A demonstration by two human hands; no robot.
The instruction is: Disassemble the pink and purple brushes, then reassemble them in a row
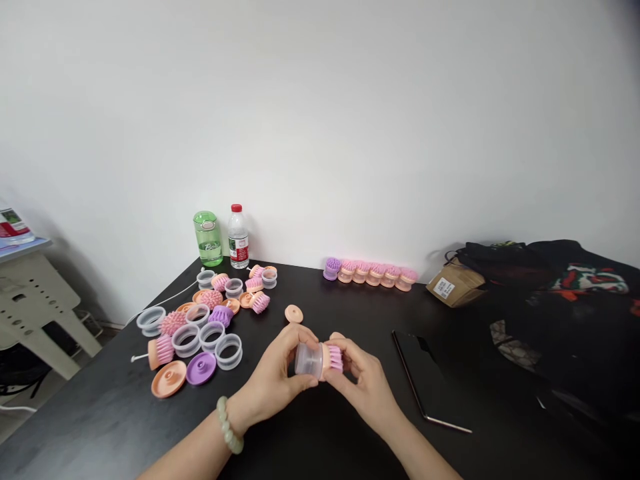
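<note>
Bare left hand [273, 377] and bare right hand [363, 383], with slender forearms [193, 457] running in from the lower edge of the view. Around the left wrist, a bracelet [230, 425] of large, round, polished pale green beads, jade-like, in a single snug strand.

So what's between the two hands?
In the head view, a clear plastic ring sits end-on against a peach-based pink bristle brush, held between the left hand and the right hand.

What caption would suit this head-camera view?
Left hand and right hand hold a clear plastic cup against a pink brush, with more brush parts on a dark table.
</note>
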